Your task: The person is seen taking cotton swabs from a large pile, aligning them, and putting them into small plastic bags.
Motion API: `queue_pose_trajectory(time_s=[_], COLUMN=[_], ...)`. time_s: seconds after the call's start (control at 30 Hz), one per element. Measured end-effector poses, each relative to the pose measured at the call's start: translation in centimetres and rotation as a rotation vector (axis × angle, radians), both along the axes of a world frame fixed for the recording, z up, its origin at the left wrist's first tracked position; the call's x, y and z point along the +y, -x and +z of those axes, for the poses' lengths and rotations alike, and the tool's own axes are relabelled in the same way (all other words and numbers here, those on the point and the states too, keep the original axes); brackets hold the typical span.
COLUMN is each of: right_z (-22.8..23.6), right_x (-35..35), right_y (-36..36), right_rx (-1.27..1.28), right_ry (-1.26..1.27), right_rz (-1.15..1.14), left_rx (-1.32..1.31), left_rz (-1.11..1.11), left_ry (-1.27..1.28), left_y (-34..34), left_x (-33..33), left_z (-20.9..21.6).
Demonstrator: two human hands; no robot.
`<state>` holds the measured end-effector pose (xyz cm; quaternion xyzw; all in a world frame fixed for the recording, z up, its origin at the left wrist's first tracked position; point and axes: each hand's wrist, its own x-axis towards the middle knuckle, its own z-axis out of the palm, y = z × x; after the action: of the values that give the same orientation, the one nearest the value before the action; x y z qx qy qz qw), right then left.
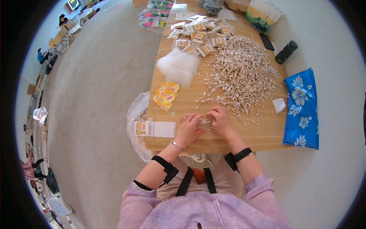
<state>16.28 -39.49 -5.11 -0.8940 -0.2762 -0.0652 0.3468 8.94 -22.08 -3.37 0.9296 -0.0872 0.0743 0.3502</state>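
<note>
Near the table's front edge, a small row of cotton swabs (204,124) lies between my two hands. My left hand (188,129) closes on its left end, fingers curled. At the other end, the bent fingers of my right hand (220,119) press in on the same swabs. Just left of my left hand is a white rectangular block (164,129), with a filled pack of cotton swabs (142,128) beside it at the table's left edge. A large heap of loose cotton swabs (244,72) spreads beyond my hands, some scattered close to my right hand.
Yellow printed cards (166,95) and transparent plastic bags (177,65) lie at left, with filled packs (200,37) piled behind. A phone (266,41), dark bottle (286,52), white paper piece (279,105) and blue floral cushion-like bag (302,110) line the right. A plastic sack (133,114) stands beside the table.
</note>
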Motion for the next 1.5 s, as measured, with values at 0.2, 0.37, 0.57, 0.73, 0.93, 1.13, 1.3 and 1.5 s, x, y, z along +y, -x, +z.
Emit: queue_pose_trajectory(time_s=[0.2,0.37,0.57,0.73,0.93,1.13,1.3,1.5], right_z=[-0.1,-0.7,-1.2,-0.9,0.1,0.9,0.4,1.3], right_x=[1.1,3.9,4.7,4.2,4.2,4.8,5.0,4.2], right_y=[3.4,3.4,3.2,4.5,5.4,5.6,5.2,8.1], right_rx=[0.086,0.318,0.483,0.487,-0.039,0.021,-0.045,-0.006], right_ry=[-0.314,-0.628,-0.913,-0.712,0.318,0.591,0.558,0.573], right_rz=[-0.340,-0.283,-0.167,-0.026,-0.068,0.030,0.027,0.075], left_rx=[-0.062,-0.028,-0.007,-0.016,0.118,0.033,0.076,0.080], left_rz=[0.105,0.054,0.028,0.008,0.255,0.319,0.343,0.306], left_ry=[0.091,0.132,0.243,0.277,0.960,1.089,1.018,0.856], left_y=[2.0,1.2,0.3,0.3,0.2,-0.1,0.0,0.5], left_x=[1.6,0.6,0.0,0.4,0.8,1.0,1.0,0.7], left_z=[-0.9,-1.0,-0.9,-1.3,-2.5,-2.5,-2.4,-1.6])
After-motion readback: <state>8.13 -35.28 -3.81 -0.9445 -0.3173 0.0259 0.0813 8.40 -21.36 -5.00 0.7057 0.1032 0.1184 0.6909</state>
